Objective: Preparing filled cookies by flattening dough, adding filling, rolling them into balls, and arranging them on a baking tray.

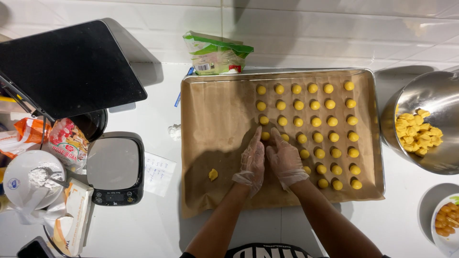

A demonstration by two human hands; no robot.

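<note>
Both gloved hands, left hand (pixel 252 161) and right hand (pixel 284 157), lie flat on the brown paper (pixel 215 119); fingers together, tips at a yellow dough ball (pixel 265 135).

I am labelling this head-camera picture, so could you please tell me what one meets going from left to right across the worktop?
White bowl of flour → kitchen scale → paper note → stray dough piece → left hand → right hand → steel bowl.

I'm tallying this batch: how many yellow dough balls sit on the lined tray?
35 visible dough balls in rows on the tray: six in each of the top four rows, then four, four, three. The gloved left hand and right hand may hide more.
</note>
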